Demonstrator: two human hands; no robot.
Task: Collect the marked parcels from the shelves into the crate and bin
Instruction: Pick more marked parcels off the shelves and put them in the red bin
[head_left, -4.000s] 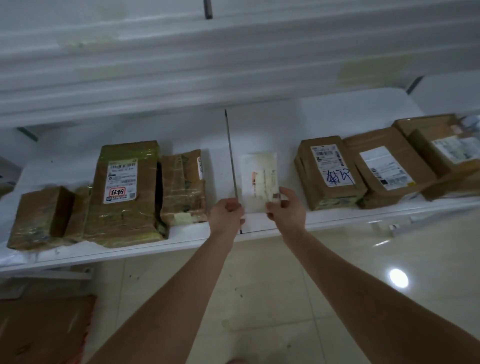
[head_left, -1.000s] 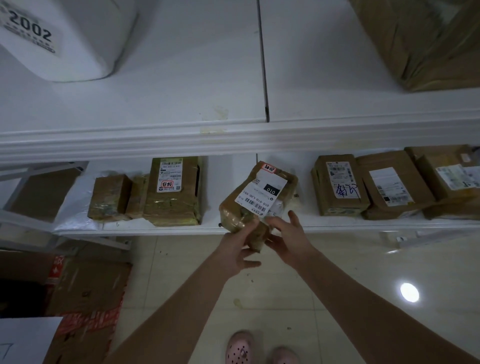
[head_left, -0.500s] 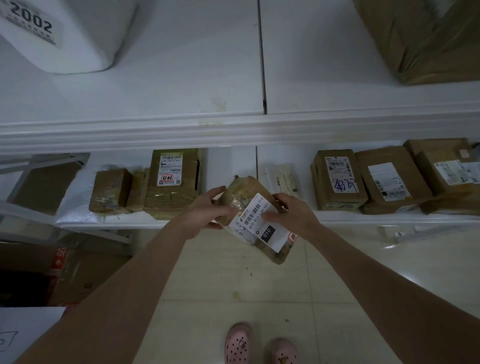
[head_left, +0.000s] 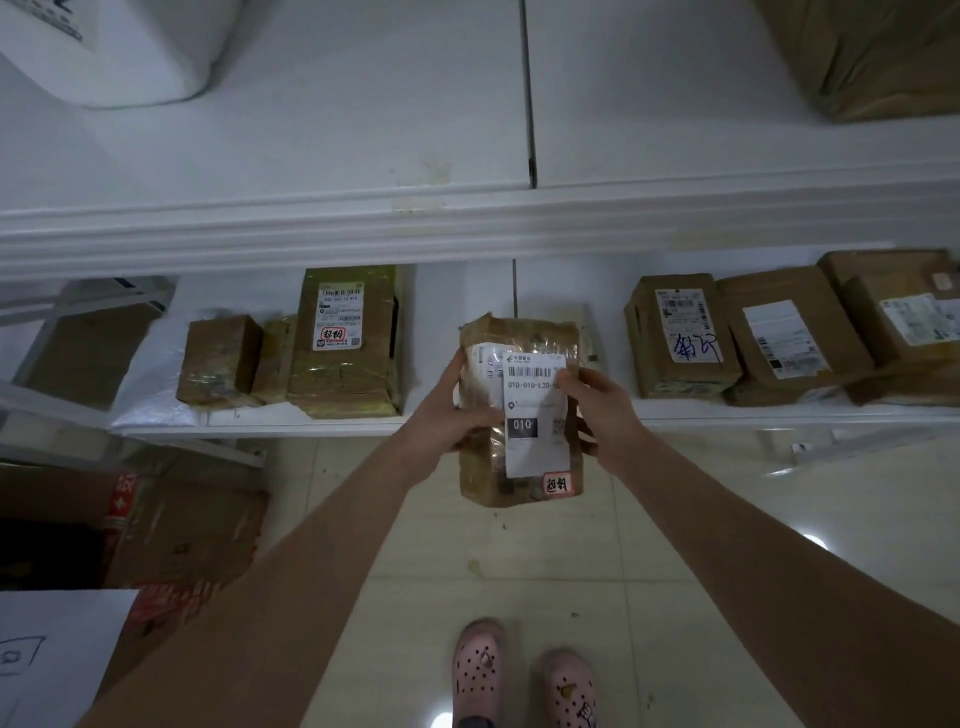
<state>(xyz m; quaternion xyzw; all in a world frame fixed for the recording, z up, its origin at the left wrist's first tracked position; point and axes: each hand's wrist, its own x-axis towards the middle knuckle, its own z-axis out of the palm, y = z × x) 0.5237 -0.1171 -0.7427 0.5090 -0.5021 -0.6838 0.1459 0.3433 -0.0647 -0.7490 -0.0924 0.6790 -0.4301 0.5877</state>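
The parcel (head_left: 519, 410) has been turned since half a second ago. It was tipped on a slant then, and now it stands straight up and down with its white label (head_left: 535, 415) facing up at the camera. 4 seconds ago the hands held a thin white packet at the shelf, not this parcel.

The left hand (head_left: 447, 410) grips the left side of the parcel, with the thumb on the front and the other fingers tucked behind. The right hand (head_left: 602, 410) grips the right side, its fingers curled round the edge and its thumb lying on the label. Both hands hold the parcel in the air, in front of the lower shelf (head_left: 311, 423) and above the floor (head_left: 675, 545).

The label shows a bar code and a black patch with 010 on it. A small sticker (head_left: 557, 484) with red writing sits at the bottom right corner of the parcel.

On the lower shelf, to the left, lies a tall parcel (head_left: 345, 343) with its own label and red sticker, and a small brown box (head_left: 218, 358) lies near it. To the right is a box with blue writing (head_left: 675, 338), and more brown boxes (head_left: 784, 332) are packed close beside it.

The upper shelf (head_left: 363, 218) holds a white bag (head_left: 104, 52) at the left and a big brown parcel (head_left: 872, 57) at the right — well apart.

Down on the floor at the left is a cardboard box (head_left: 171, 525), with a white sheet (head_left: 52, 654) in the near corner. 2 pink shoes (head_left: 524, 675) show at the bottom.
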